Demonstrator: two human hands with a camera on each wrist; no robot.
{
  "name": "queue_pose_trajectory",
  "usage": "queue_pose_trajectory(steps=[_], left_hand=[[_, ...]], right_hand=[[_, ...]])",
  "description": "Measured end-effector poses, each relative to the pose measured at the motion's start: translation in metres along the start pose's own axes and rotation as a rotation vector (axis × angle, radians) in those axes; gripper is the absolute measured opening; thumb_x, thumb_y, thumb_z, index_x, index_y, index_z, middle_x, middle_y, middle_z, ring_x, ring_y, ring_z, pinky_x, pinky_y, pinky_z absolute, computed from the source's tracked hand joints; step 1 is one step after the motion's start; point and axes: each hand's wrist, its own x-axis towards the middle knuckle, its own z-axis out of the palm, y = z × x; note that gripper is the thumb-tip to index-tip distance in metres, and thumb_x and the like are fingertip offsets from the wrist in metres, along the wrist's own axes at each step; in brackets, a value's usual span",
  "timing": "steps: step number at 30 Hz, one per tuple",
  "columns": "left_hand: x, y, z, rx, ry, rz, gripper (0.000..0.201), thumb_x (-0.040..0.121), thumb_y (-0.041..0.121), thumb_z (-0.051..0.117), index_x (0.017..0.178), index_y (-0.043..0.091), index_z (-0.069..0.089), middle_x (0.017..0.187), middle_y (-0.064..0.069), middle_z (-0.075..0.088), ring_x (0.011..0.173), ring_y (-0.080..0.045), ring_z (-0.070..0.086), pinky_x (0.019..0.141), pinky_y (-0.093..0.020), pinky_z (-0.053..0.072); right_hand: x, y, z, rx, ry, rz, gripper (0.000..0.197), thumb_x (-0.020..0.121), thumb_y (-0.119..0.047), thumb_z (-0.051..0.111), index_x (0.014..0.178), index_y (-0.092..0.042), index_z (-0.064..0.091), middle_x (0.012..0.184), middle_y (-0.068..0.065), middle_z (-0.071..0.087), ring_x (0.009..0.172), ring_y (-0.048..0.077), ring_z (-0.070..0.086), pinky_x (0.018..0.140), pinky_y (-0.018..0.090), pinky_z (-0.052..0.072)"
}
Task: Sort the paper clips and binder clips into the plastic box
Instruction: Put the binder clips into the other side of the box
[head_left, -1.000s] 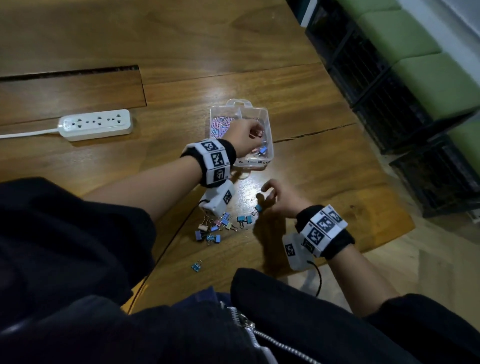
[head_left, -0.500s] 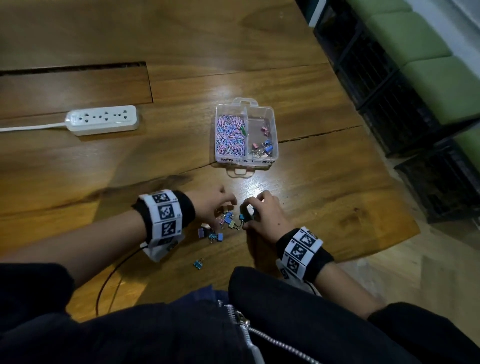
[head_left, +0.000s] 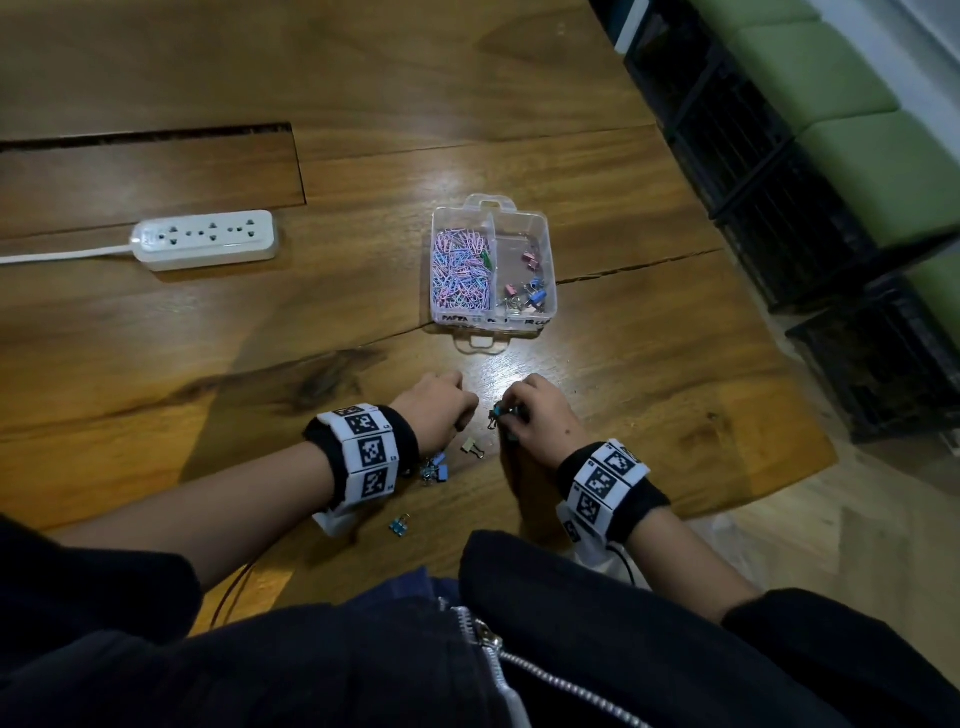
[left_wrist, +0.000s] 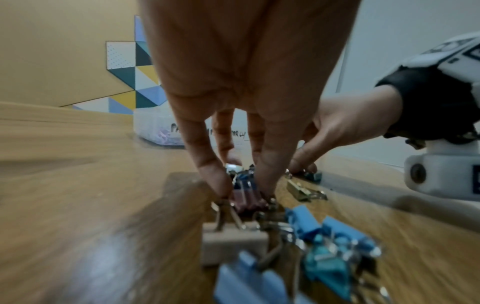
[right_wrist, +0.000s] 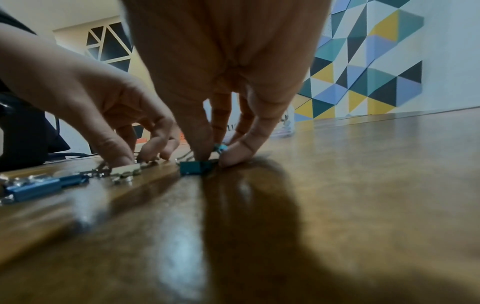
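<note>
Binder clips, small metal ones in blue, teal and beige (head_left: 435, 470), lie loose on the brown wooden table (head_left: 156, 364) under the left wrist. The left hand (head_left: 436, 405) has its fingers curled down, thumb and finger pinching a dark red binder clip (left_wrist: 248, 200) on the tabletop. A lone beige binder clip (head_left: 470, 447) sits between the hands. The right hand (head_left: 535, 421) pinches a teal binder clip (right_wrist: 198, 167) against the wood. Beyond both hands stands the clear two-compartment plastic box (head_left: 548, 244): pastel paper clips (head_left: 460, 270) left, binder clips right
</note>
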Motion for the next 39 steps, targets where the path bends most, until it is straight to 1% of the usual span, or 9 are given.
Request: queue_pose_trajectory(steps=[5, 13, 19, 23, 26, 29, 33, 37, 39], left_hand=[[0.005, -0.004, -0.001, -0.077, -0.031, -0.044, 0.011, 0.081, 0.003, 0.053, 0.080, 0.013, 0.053, 0.091, -0.001, 0.042, 0.085, -0.019, 0.045, 0.072, -0.029, 0.042], [0.012, -0.013, -0.004, -0.162, -0.075, -0.124, 0.036, 0.082, -0.009, 0.047, 0.059, 0.019, 0.044, 0.084, -0.003, 0.053, 0.075, -0.019, 0.053, 0.059, -0.023, 0.041], [0.011, -0.014, -0.028, -0.287, 0.012, -0.153, 0.009, 0.085, 0.001, 0.056, 0.085, 0.006, 0.063, 0.082, -0.001, 0.057, 0.078, -0.015, 0.056, 0.056, -0.013, 0.042], [0.026, -0.003, -0.060, -0.383, 0.155, -0.137, 0.016, 0.086, 0.005, 0.057, 0.101, 0.001, 0.064, 0.104, -0.010, 0.065, 0.088, -0.017, 0.059, 0.063, -0.017, 0.047], [0.044, 0.009, -0.087, -0.422, 0.305, -0.088, 0.021, 0.085, 0.005, 0.060, 0.104, 0.000, 0.066, 0.107, -0.013, 0.067, 0.093, -0.017, 0.060, 0.078, -0.016, 0.042], [0.065, 0.022, -0.102, -0.538, 0.412, -0.069, 0.021, 0.086, 0.008, 0.059, 0.104, 0.000, 0.066, 0.107, -0.012, 0.068, 0.096, -0.019, 0.062, 0.078, -0.018, 0.042], [0.080, 0.029, -0.099, -0.655, 0.301, -0.079, 0.033, 0.093, 0.016, 0.047, 0.124, 0.006, 0.054, 0.125, -0.013, 0.058, 0.107, -0.022, 0.058, 0.076, -0.022, 0.045], [0.060, 0.016, -0.087, -0.412, 0.239, -0.008, 0.032, 0.089, 0.011, 0.052, 0.121, 0.009, 0.055, 0.129, -0.008, 0.055, 0.114, -0.021, 0.053, 0.083, -0.019, 0.037], [0.039, 0.004, -0.076, -0.303, 0.144, 0.003, 0.031, 0.086, 0.010, 0.058, 0.117, 0.010, 0.056, 0.126, -0.009, 0.055, 0.103, -0.019, 0.054, 0.080, -0.016, 0.038]], right_hand=[[0.002, 0.003, -0.007, 0.017, 0.053, 0.003, 0.011, 0.079, -0.008, 0.059, 0.088, -0.001, 0.060, 0.094, 0.014, 0.060, 0.080, 0.014, 0.047, 0.075, 0.026, 0.045], [0.028, -0.005, -0.051, 0.285, 0.177, 0.154, 0.013, 0.080, -0.004, 0.061, 0.093, -0.006, 0.060, 0.096, 0.009, 0.062, 0.083, 0.016, 0.057, 0.078, 0.021, 0.049], [0.062, -0.024, -0.094, 0.311, 0.314, 0.145, 0.016, 0.081, -0.005, 0.061, 0.097, -0.002, 0.060, 0.100, 0.015, 0.063, 0.088, 0.024, 0.062, 0.081, 0.033, 0.055], [0.064, -0.026, -0.092, 0.258, 0.313, 0.165, 0.020, 0.085, -0.010, 0.058, 0.104, -0.003, 0.058, 0.099, 0.009, 0.060, 0.083, 0.016, 0.055, 0.070, 0.020, 0.048], [0.043, -0.021, -0.080, 0.229, 0.126, 0.198, 0.018, 0.084, -0.007, 0.057, 0.102, -0.008, 0.056, 0.100, 0.008, 0.059, 0.078, 0.015, 0.055, 0.063, 0.020, 0.048], [0.017, -0.013, -0.058, 0.174, -0.208, 0.256, 0.047, 0.072, -0.007, 0.070, 0.113, -0.016, 0.049, 0.098, 0.003, 0.053, 0.079, 0.014, 0.051, 0.060, 0.021, 0.045], [-0.008, -0.011, -0.026, -0.061, -0.285, 0.231, 0.070, 0.064, -0.017, 0.078, 0.122, -0.029, 0.041, 0.119, 0.003, 0.038, 0.106, 0.023, 0.044, 0.082, 0.035, 0.046], [-0.013, -0.007, -0.018, -0.026, -0.154, 0.131, 0.064, 0.067, -0.017, 0.076, 0.122, -0.024, 0.045, 0.129, 0.006, 0.037, 0.116, 0.025, 0.043, 0.095, 0.037, 0.043], [-0.014, -0.006, -0.017, -0.024, -0.128, 0.098, 0.067, 0.067, -0.015, 0.076, 0.125, -0.023, 0.043, 0.133, 0.006, 0.036, 0.118, 0.026, 0.044, 0.096, 0.037, 0.044]])
